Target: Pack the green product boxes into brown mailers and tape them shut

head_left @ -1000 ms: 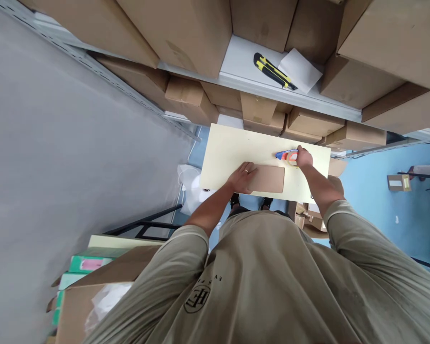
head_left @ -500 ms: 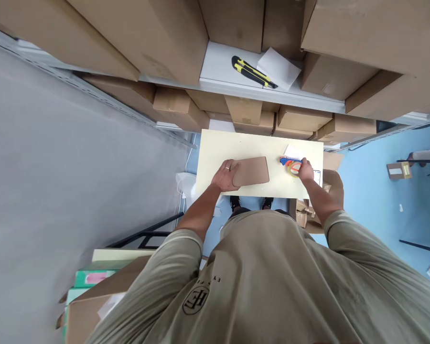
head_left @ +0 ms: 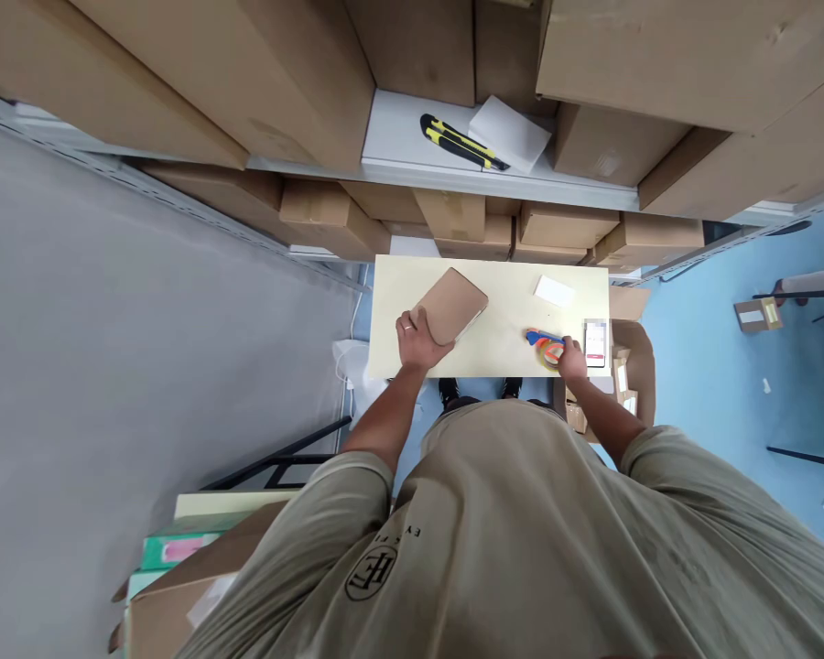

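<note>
My left hand (head_left: pixel 417 341) grips the near left corner of a small brown cardboard box (head_left: pixel 451 305), which is turned at a slant on the cream table (head_left: pixel 501 311). Toward the table's right side, my right hand (head_left: pixel 572 359) is closed on a tape dispenser (head_left: pixel 545 344) with a blue part and a yellow-edged roll. A smartphone (head_left: pixel 595 344) with a lit screen lies just right of that hand. Beyond the dispenser rests a white slip or label stack (head_left: pixel 554 291).
A shelf (head_left: pixel 398 137) full of cardboard boxes stands behind the table, with a yellow-black utility knife (head_left: pixel 461 144) and white paper (head_left: pixel 510 134) on it. An open carton (head_left: pixel 640 366) holding small boxes is at the table's right. A grey wall (head_left: pixel 110 366) runs along the left.
My left hand has swung the box from lying nearly straight to a slant. My right hand has brought the tape dispenser nearer to me, away from the white slip.
</note>
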Tool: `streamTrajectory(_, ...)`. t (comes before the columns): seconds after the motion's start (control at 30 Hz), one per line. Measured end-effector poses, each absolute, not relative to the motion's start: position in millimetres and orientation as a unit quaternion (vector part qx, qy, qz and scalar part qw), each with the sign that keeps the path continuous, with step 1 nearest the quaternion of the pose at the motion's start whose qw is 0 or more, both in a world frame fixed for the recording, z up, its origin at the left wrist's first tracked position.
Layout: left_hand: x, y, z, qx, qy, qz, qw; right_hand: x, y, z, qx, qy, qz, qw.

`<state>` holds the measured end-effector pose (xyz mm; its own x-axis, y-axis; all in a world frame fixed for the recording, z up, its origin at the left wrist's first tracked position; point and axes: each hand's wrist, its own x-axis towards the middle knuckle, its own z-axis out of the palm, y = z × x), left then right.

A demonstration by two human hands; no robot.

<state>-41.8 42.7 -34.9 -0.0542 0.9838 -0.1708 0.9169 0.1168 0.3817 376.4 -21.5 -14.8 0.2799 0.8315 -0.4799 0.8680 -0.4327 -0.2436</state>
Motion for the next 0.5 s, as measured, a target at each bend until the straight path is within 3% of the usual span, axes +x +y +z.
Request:
streamTrajectory(0.37, 46.3, 14.0, -29.4, 0.507, 0.821, 0.126, 0.230, 313.2, -35.5, -24.7, 0.799, 0.493, -0.345, 0.019)
streamTrajectory(0.5, 44.6, 2.3, -19.8, 0.508, 0.814, 0.079, 0.271, 313.0, -39.8, -26.5, 0.805, 0.479, -0.350, 0.014)
